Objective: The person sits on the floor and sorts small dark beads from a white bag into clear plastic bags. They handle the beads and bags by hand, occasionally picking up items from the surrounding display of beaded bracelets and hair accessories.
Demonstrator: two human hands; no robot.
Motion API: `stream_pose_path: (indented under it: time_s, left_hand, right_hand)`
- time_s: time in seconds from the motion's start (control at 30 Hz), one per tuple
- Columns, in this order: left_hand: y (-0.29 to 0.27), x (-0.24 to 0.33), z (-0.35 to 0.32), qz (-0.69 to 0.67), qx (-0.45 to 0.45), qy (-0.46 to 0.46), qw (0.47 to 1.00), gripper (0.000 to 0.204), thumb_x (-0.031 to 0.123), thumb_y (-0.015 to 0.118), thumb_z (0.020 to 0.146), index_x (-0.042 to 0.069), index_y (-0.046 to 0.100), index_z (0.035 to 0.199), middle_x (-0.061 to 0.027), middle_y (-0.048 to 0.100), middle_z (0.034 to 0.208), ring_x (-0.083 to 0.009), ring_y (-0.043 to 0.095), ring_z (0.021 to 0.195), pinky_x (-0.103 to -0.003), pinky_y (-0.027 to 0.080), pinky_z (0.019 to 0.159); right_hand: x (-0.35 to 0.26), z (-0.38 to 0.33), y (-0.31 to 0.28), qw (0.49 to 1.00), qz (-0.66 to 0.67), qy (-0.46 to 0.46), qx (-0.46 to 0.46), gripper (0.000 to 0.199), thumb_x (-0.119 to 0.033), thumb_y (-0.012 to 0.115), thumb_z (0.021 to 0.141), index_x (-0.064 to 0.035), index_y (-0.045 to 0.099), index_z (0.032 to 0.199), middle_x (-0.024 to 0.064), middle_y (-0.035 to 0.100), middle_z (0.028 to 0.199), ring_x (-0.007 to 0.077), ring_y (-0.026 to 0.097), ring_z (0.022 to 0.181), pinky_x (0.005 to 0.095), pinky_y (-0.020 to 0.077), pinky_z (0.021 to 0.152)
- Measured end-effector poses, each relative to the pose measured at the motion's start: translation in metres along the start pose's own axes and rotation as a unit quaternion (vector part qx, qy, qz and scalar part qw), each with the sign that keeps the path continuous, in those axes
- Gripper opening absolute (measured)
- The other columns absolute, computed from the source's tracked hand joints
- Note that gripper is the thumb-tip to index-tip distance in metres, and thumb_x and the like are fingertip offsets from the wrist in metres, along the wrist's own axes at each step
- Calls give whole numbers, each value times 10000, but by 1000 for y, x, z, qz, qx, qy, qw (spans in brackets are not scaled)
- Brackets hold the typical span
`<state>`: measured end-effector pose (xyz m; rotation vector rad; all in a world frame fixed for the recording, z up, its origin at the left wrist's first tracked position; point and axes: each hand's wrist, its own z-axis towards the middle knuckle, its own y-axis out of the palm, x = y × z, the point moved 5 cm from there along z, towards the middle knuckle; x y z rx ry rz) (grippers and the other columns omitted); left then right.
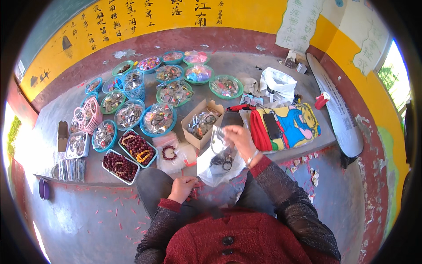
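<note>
My right hand (239, 140) is raised at the middle, its fingers closed on a small clear plastic bag (217, 143). Just below that lies a white plastic bag (211, 177), open, with several dark ring-shaped bracelets (226, 162) in it. It rests at the ledge's front edge, by my knees. My left hand (182, 189) is over my left thigh, thumb and fingers pinched together; what they hold, if anything, is hidden. A cardboard box (193, 137) of bagged bracelets stands beyond the white bag. A dark red bead bracelet (169, 152) lies on clear bags left of it.
Two trays of dark red bead strings (119, 167) sit at front left. Behind them stand several blue and green baskets (159, 119) of bagged trinkets. To the right, a phone (272, 126) lies on a folded colourful blanket (299, 125). A white carrier bag (278, 83) is behind it.
</note>
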<state>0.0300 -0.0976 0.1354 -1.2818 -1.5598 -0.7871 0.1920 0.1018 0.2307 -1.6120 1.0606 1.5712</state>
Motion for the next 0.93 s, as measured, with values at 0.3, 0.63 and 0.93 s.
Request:
stream_pose_path:
  time_s: [0.3,0.63,0.93]
  left_hand:
    - [10,33,-11,158,-16,82,984,180,150,572,824,8,663,886,-74,656,715,-117,599,575,-257,479,541]
    - [-16,50,-24,218,29,193,956,287,234,572,848,-8,619,700,-127,614,620,-230,590,512,-332,454,504]
    - [-37,88,-29,591,-148,309,730,311,159,636,718,77,592,1015,-179,592,933,-318,555,950,-451,396,864]
  right_hand:
    - [54,72,-31,995,-47,52,75,242,-161,558,842,-19,573,1037,60,634,802,132,624,633,208,439,512]
    - [27,-94,-141,663,-717,-62,-207,239,-286,510,809,-84,637,821,123,618,787,318,589,767,430,459,665]
    - [-2,-165,-153,685,-708,-78,-156,354,-390,544,815,-136,580,1059,68,533,1147,225,470,1128,418,343,956]
